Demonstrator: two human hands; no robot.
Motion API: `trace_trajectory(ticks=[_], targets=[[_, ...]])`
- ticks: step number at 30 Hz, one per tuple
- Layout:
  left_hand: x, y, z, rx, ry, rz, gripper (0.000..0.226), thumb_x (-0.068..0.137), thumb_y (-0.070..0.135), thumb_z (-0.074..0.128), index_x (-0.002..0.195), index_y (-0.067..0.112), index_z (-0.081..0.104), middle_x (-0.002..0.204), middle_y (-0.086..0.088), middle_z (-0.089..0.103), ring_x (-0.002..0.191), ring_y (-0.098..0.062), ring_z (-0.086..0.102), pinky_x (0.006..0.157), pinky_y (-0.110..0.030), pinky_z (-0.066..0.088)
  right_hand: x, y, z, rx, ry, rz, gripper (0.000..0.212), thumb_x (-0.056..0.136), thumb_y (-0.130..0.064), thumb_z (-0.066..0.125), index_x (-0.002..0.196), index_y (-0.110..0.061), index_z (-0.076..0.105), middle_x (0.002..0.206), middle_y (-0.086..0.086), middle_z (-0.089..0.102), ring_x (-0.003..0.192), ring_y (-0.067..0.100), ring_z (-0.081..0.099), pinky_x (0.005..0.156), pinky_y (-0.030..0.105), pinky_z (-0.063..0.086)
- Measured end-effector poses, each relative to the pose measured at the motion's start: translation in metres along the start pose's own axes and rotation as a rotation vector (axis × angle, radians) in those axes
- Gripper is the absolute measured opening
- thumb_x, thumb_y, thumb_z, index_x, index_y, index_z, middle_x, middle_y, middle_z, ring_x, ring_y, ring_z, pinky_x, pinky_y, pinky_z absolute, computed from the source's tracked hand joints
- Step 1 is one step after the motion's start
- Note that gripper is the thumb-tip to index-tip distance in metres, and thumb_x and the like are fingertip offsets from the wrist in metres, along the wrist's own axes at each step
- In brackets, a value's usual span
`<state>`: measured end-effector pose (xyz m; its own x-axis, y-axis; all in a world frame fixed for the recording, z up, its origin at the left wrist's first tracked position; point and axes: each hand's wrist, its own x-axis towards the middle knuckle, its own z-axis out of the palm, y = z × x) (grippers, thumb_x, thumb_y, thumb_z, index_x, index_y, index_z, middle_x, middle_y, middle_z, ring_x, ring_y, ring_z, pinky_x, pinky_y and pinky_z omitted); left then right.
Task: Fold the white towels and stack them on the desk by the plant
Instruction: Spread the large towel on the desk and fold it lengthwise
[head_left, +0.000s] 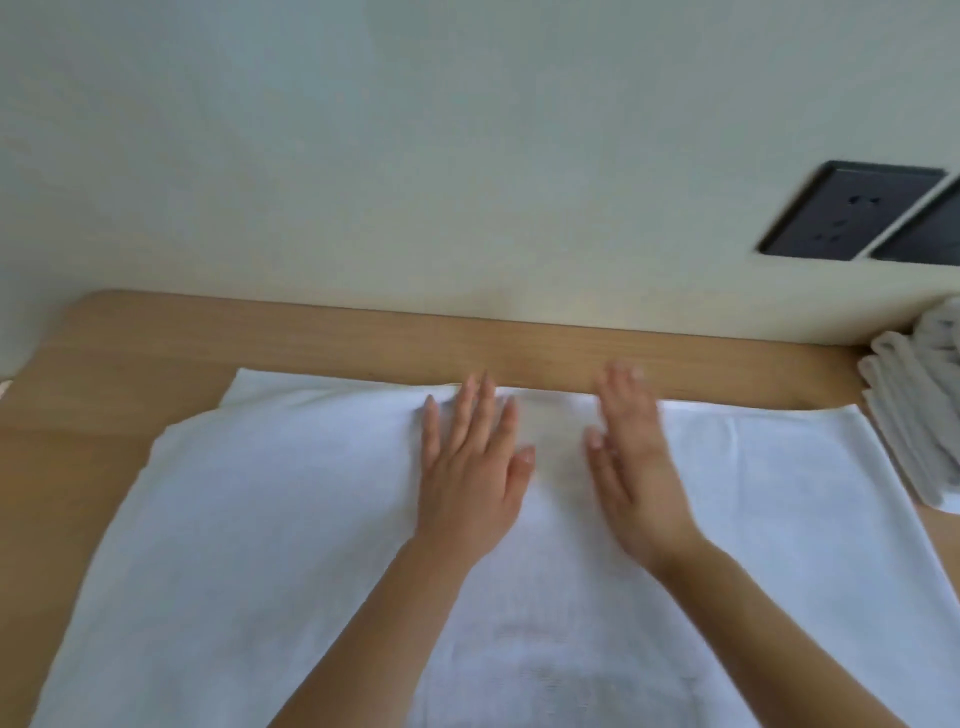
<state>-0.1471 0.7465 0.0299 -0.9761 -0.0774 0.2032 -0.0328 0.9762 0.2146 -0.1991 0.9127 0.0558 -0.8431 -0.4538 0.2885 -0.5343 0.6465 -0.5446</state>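
L hand (470, 467) + R hand (636, 467) flat on towel (260, 545)

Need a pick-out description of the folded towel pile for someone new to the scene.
Follow the wooden desk to its far right edge, below the black wall sockets. The folded towel stack sits there. Unlike the big towel spread flat mid-desk, it is compact and layered.
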Motion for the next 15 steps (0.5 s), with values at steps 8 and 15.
trace_trajectory(ticks=[8,15], targets=[[0.008,-0.050,-0.005,-0.010,-0.116,0.117,0.050,0.092,0.036,0.031,0.134,0.021,0.055,0.145,-0.007,0.047,0.135,-0.021,0.043,0.110,-0.039,0.019,0.000,-0.025,0.058,-0.326,-0.237,-0.100,0.057,0.103,-0.043,0.014,0.148,-0.015,0.034,0.155,0.000,0.029,0.145,0.010,0.018,0.118,0.036,0.013],[0.007,-0.088,-0.012,0.050,-0.158,0.084,0.052,0.099,0.044,0.015,0.145,0.032,0.037,0.154,0.000,0.032,0.144,-0.017,0.024,0.116,-0.036,0.007,0.001,-0.026,0.054,-0.407,-0.288,-0.078,0.058,0.101,-0.046,0.011,0.151,-0.020,0.025,0.158,-0.002,0.021,0.147,0.011,0.011,0.119,0.038,0.009]])
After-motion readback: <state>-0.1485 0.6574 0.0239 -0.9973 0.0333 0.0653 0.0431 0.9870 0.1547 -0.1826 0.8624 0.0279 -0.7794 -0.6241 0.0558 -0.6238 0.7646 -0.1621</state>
